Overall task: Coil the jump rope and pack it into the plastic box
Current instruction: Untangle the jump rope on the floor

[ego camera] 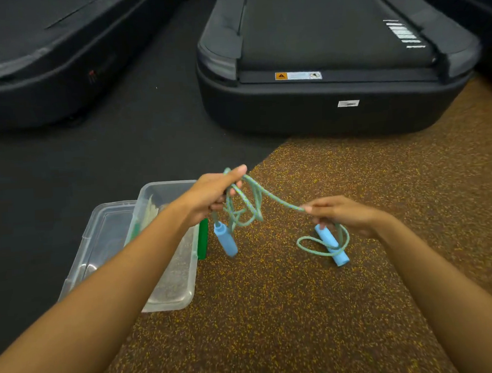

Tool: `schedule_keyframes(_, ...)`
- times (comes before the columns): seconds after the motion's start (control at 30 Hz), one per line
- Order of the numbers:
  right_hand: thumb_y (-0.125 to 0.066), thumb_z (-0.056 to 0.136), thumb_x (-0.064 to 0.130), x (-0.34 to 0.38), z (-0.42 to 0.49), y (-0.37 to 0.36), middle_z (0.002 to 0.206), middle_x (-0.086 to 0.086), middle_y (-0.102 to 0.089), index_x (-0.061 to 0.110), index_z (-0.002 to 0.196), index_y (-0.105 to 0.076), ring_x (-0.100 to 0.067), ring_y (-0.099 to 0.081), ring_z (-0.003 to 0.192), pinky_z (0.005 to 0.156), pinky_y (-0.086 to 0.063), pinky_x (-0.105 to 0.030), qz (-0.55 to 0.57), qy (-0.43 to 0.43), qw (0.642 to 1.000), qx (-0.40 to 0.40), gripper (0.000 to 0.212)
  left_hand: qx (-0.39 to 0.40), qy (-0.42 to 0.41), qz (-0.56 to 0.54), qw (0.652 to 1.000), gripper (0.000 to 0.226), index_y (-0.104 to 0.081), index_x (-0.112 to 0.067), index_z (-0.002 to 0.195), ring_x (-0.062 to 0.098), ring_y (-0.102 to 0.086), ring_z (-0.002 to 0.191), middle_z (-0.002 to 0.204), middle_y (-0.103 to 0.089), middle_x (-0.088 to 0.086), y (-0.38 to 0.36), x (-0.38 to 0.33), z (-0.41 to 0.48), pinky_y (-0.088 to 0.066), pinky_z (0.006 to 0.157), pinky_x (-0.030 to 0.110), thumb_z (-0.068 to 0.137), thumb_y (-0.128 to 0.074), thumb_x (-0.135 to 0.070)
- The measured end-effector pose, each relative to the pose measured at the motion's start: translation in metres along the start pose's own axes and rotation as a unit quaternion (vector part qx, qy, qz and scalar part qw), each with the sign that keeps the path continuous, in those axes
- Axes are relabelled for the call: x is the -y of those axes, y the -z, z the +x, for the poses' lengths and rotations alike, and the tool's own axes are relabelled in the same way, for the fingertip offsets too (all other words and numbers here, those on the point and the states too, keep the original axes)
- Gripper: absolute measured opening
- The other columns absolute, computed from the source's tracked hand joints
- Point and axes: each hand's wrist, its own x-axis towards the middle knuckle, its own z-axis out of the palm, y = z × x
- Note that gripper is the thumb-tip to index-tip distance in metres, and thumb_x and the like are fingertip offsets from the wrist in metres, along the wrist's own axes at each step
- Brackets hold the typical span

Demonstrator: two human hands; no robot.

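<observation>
A green braided jump rope (271, 197) with two blue handles stretches between my hands above the floor. My left hand (211, 197) is closed around several loops of it, and one blue handle (226, 241) dangles just below that hand. My right hand (341, 213) pinches the rope further along. Below it the other blue handle (333, 247) lies on the floor inside a loose loop. The clear plastic box (176, 291) stands open on the floor under my left forearm, with a green latch (203, 240) on its right side.
The box's clear lid (98, 247) lies to its left on the black floor. A black treadmill (332, 65) stands straight ahead, another (44, 63) at the far left. Brown speckled rubber flooring (275, 314) spreads under and to the right of my hands.
</observation>
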Motion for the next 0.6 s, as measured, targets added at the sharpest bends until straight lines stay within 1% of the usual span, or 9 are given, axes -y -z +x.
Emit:
schedule_keyframes(0.07,-0.051,0.088,0.039,0.016,0.000,-0.011,0.129,0.005,-0.050,0.028,0.134,-0.044,-0.017,-0.049,0.117,0.103,-0.036,-0.034,0.005,0.039,0.999,-0.033,0.048,0.030,-0.006,0.053,0.998,0.034,-0.059,-0.021,0.067,0.002,-0.024,0.039,0.055,-0.045,-0.009,-0.007,-0.002,-0.001,-0.016,0.042,0.020,0.086,-0.057,-0.050)
schedule_keyframes(0.1,-0.051,0.085,0.046,0.027,-0.001,-0.017,0.137,0.009,-0.042,0.034,0.137,-0.038,-0.015,-0.043,0.124,0.108,-0.030,-0.035,0.046,0.064,0.996,-0.043,0.055,0.044,-0.010,0.069,0.997,0.035,-0.060,-0.020,0.069,0.002,-0.026,0.039,0.056,-0.046,-0.008,-0.010,-0.004,-0.002,-0.017,0.043,0.020,0.085,-0.057,-0.050)
schedule_keyframes(0.17,-0.053,0.077,0.053,0.046,0.000,-0.025,0.142,0.008,-0.039,0.038,0.138,-0.034,-0.013,-0.037,0.132,0.114,-0.022,-0.035,0.127,0.109,0.985,-0.039,0.066,0.070,-0.021,0.092,0.993,0.038,-0.063,-0.020,0.071,0.002,-0.027,0.040,0.058,-0.048,-0.008,-0.016,-0.009,-0.003,-0.018,0.045,0.021,0.086,-0.053,-0.054)
schedule_keyframes(0.23,-0.056,0.076,0.050,0.061,0.002,-0.032,0.141,0.008,-0.041,0.038,0.140,-0.033,-0.011,-0.036,0.133,0.114,-0.021,-0.033,0.147,0.136,0.980,-0.011,0.069,0.091,-0.030,0.109,0.989,0.042,-0.065,-0.022,0.075,0.005,-0.024,0.044,0.056,-0.052,-0.010,-0.021,-0.014,-0.003,-0.017,0.047,0.024,0.087,-0.047,-0.058)
schedule_keyframes(0.33,-0.060,0.083,0.035,0.070,0.005,-0.039,0.127,0.001,-0.057,0.034,0.137,-0.039,-0.007,-0.051,0.118,0.108,-0.031,-0.029,0.124,0.161,0.979,0.013,0.057,0.100,-0.021,0.118,0.988,0.059,-0.069,-0.016,0.083,0.008,-0.021,0.047,0.048,-0.050,-0.011,-0.025,-0.020,-0.002,-0.017,0.048,0.025,0.089,-0.034,-0.063)
schedule_keyframes(0.4,-0.065,0.082,0.030,0.069,0.007,-0.039,0.109,-0.008,-0.067,0.031,0.130,-0.048,-0.014,-0.062,0.102,0.104,-0.039,-0.033,0.103,0.165,0.981,0.007,0.051,0.106,-0.021,0.139,0.984,0.072,-0.070,-0.012,0.076,0.008,-0.023,0.047,0.050,-0.048,-0.008,-0.024,-0.023,0.000,-0.019,0.047,0.024,0.089,-0.027,-0.068)
schedule_keyframes(0.47,-0.065,0.083,0.021,0.067,0.007,-0.037,0.104,-0.011,-0.069,0.023,0.124,-0.053,-0.013,-0.065,0.093,0.097,-0.046,-0.029,0.096,0.167,0.981,0.002,0.043,0.114,-0.022,0.170,0.979,0.070,-0.068,-0.015,0.068,0.009,-0.025,0.045,0.045,-0.042,-0.008,-0.021,-0.026,0.000,-0.021,0.047,0.023,0.090,-0.026,-0.067)
schedule_keyframes(0.53,-0.061,0.086,0.015,0.067,0.006,-0.035,0.093,0.000,-0.070,0.014,0.119,-0.057,-0.001,-0.062,0.079,0.081,-0.046,-0.020,0.086,0.171,0.981,-0.004,0.033,0.128,-0.026,0.187,0.974,0.063,-0.067,-0.015,0.070,0.007,-0.027,0.043,0.043,-0.042,-0.010,-0.018,-0.030,-0.001,-0.022,0.048,0.023,0.093,-0.030,-0.061)
schedule_keyframes(0.6,-0.060,0.087,0.015,0.065,0.005,-0.033,0.075,0.015,-0.066,0.013,0.119,-0.057,0.006,-0.053,0.063,0.066,-0.040,-0.018,0.077,0.164,0.983,-0.006,0.032,0.125,-0.029,0.199,0.972,0.054,-0.066,-0.014,0.074,0.003,-0.030,0.040,0.042,-0.043,-0.012,-0.016,-0.032,0.000,-0.023,0.047,0.020,0.094,-0.036,-0.054)
